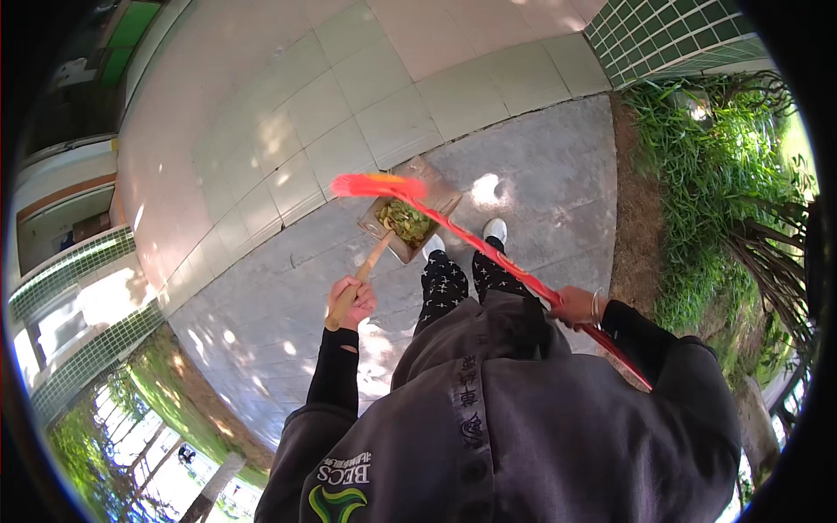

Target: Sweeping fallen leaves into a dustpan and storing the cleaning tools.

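My left hand [353, 301] grips the wooden handle [374, 256] of a metal dustpan [446, 200]. Inside the pan lies a heap of yellow and green leaves [407, 222]. My right hand [579, 306] is closed around the long red handle [487, 250] of a broom. Its red bristle head [379, 185], with an orange patch, overlaps the far part of the pan in the picture. Whether the bristles touch the pan cannot be told from this angle. The handle's rear end runs back under my right forearm.
Grey paving [556, 170] lies under my white shoes [495, 230]. A raised ledge of pale tiles [399, 134] runs ahead. Grass and plants [693, 209] border the right, below a green-tiled pillar [667, 33]. At lower left are a lawn [163, 386] and a tree trunk [219, 484].
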Motion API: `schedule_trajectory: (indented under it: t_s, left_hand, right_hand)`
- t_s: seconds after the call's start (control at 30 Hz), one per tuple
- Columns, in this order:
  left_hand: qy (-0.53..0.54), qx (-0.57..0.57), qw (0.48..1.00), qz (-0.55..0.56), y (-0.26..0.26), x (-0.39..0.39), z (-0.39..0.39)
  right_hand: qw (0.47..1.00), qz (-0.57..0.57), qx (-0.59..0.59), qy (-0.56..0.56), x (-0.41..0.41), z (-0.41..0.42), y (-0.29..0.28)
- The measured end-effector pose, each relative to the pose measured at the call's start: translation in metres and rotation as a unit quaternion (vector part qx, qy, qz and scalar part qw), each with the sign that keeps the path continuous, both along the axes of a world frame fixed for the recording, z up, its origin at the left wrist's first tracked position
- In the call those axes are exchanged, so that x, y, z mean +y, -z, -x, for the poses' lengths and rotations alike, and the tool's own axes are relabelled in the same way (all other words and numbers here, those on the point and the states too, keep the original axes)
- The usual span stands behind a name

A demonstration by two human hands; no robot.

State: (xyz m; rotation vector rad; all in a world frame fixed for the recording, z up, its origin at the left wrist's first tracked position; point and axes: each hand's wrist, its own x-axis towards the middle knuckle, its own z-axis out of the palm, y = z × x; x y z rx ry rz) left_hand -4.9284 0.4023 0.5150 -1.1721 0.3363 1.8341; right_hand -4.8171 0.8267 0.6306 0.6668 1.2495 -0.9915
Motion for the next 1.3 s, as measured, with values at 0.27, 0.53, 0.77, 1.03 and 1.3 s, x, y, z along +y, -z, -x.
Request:
schedule_trajectory:
  t_s: [0.27,0.53,0.77,1.03,1.3]
  left_hand:
    - [-0.064,-0.003,0.998,-0.008,-0.003,0.004,-0.008]
    - [-0.083,-0.023,0.996,-0.007,0.008,0.018,0.003]
    - [-0.176,-0.034,0.982,0.066,-0.021,0.03,0.055]
    - [-0.306,-0.106,0.945,0.048,-0.049,0.094,0.214]
    - [-0.404,-0.114,0.908,-0.008,-0.018,0.113,0.334]
  right_hand:
    - [0.92,-0.256,0.198,-0.222,-0.008,0.048,0.085]
    - [0.972,0.186,-0.095,0.111,0.053,0.004,0.066]
    - [0.979,0.025,0.18,-0.089,0.042,0.134,0.043]
    - [0.954,-0.15,0.258,-0.004,0.055,0.251,0.061]
    - [0.884,-0.205,0.363,-0.214,0.123,0.346,0.053]
